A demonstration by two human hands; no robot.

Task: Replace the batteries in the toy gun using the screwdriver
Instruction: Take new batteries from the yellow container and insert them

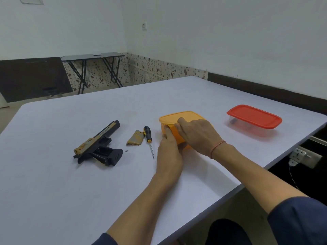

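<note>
The left hand (169,147), on the table (70,191), grips the orange box's (177,116) near side; the right hand (196,133) curls over its lid, perhaps pinching the rim. Left of them lie the toy gun (99,144), screwdriver (148,137), and battery cover (135,138).

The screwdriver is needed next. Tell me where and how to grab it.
Take the screwdriver by its thick black-and-yellow handle, from above, with fingers across it. It lies flat with the thin shaft pointing toward you, and the removed cover sits close on the handle's left.
</note>
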